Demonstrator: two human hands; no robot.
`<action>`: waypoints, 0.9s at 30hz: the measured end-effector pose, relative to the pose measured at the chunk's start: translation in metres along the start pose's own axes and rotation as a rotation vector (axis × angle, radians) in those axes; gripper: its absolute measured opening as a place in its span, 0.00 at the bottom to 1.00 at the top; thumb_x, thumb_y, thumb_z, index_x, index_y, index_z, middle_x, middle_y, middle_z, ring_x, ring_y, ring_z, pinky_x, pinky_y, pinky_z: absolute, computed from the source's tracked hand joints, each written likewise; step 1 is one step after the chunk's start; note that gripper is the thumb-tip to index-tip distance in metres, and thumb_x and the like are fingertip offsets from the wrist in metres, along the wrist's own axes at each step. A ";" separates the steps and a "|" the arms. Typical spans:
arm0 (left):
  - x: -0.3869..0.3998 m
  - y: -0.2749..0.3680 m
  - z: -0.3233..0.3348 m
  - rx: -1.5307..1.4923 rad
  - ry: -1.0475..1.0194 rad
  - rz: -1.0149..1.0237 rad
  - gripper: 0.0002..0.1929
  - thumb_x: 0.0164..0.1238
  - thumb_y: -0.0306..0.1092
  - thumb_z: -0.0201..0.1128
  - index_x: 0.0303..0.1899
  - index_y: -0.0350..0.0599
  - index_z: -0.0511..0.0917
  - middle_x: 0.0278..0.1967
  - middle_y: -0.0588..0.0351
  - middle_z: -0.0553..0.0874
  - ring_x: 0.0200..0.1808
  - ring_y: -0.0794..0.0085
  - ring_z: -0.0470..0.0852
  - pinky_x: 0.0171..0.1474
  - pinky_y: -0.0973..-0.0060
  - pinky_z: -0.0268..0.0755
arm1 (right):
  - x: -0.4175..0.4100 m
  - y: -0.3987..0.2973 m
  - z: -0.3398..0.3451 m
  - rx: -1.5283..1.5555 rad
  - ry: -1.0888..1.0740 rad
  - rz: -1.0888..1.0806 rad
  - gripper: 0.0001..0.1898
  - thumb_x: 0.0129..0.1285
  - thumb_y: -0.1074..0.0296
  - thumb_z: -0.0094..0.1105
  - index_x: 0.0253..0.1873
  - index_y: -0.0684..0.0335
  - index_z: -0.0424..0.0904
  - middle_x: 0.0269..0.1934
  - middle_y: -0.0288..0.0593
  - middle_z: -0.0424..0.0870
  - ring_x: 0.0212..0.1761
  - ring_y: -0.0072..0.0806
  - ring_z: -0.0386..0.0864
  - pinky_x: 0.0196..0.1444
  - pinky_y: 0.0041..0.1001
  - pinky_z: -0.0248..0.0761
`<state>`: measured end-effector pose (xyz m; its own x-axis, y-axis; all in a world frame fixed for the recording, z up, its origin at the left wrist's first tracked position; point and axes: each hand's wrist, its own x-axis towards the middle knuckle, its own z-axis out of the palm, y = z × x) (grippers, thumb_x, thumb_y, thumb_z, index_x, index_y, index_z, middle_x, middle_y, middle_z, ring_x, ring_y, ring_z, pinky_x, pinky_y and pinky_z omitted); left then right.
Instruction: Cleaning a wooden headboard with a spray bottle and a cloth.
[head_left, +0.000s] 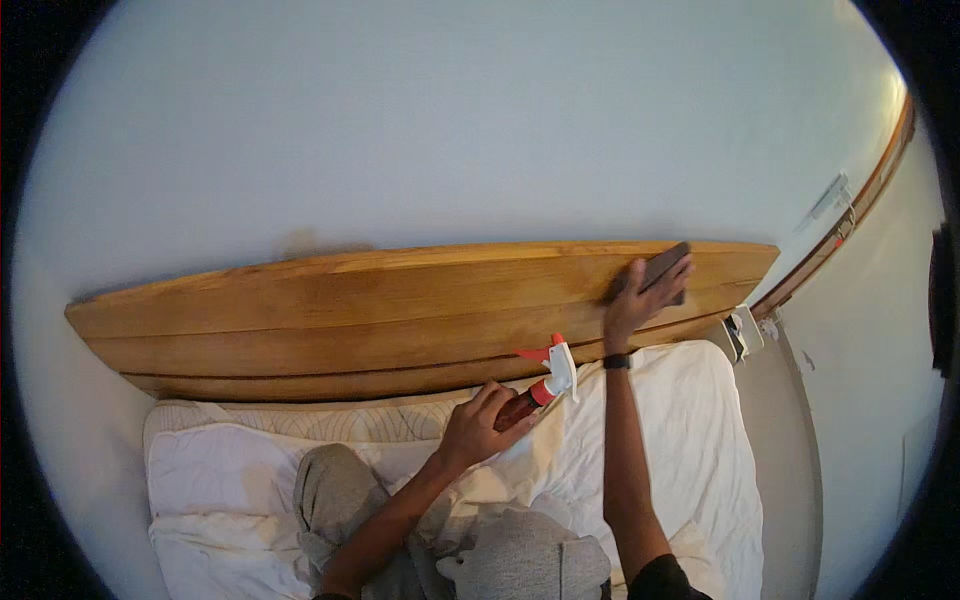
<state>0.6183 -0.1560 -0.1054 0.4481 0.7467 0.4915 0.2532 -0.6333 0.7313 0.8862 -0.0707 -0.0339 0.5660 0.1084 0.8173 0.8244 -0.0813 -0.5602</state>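
Note:
My left hand (480, 427) grips the body of a spray bottle (519, 409) with a red collar and a white and red trigger head (559, 371). The bottle tilts up to the right, in front of a wooden headboard (360, 307). Over at the headboard's right part, my right hand (643, 304) presses a dark grey-brown cloth or pad (664, 266) against the wood, fingers spread over it. A dark band (616, 361) circles my right wrist. Part of the cloth is hidden behind the hand.
Below the headboard lies a mattress (337, 422) with a rumpled white sheet (675, 450). My knees in grey trousers (525, 555) rest on the bed. A pale wall (450, 135) rises behind. A small white bin or box (744, 334) stands beyond the bed's right corner.

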 end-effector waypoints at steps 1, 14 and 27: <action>-0.001 -0.003 -0.002 0.003 -0.014 0.002 0.20 0.57 0.45 0.74 0.40 0.41 0.78 0.35 0.51 0.79 0.34 0.57 0.83 0.36 0.63 0.77 | -0.023 -0.002 0.001 0.002 -0.022 0.031 0.42 0.69 0.39 0.51 0.79 0.59 0.48 0.78 0.57 0.47 0.80 0.54 0.44 0.76 0.52 0.40; 0.003 -0.007 -0.003 0.117 -0.051 0.209 0.19 0.57 0.45 0.73 0.43 0.44 0.78 0.36 0.55 0.81 0.31 0.62 0.85 0.31 0.68 0.80 | -0.073 0.077 -0.007 0.026 -0.121 -0.043 0.42 0.66 0.48 0.50 0.79 0.61 0.45 0.79 0.56 0.43 0.81 0.53 0.39 0.78 0.51 0.35; 0.000 -0.022 0.002 0.175 -0.061 0.144 0.21 0.55 0.43 0.75 0.44 0.41 0.78 0.35 0.52 0.79 0.32 0.58 0.83 0.34 0.66 0.77 | -0.165 0.023 -0.001 -0.079 -0.237 -0.255 0.42 0.60 0.55 0.55 0.80 0.48 0.48 0.80 0.52 0.41 0.82 0.54 0.37 0.74 0.63 0.30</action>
<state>0.6145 -0.1429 -0.1228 0.5398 0.6356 0.5520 0.3250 -0.7622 0.5598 0.8118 -0.0913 -0.1812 0.3350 0.3615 0.8701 0.9417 -0.0974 -0.3220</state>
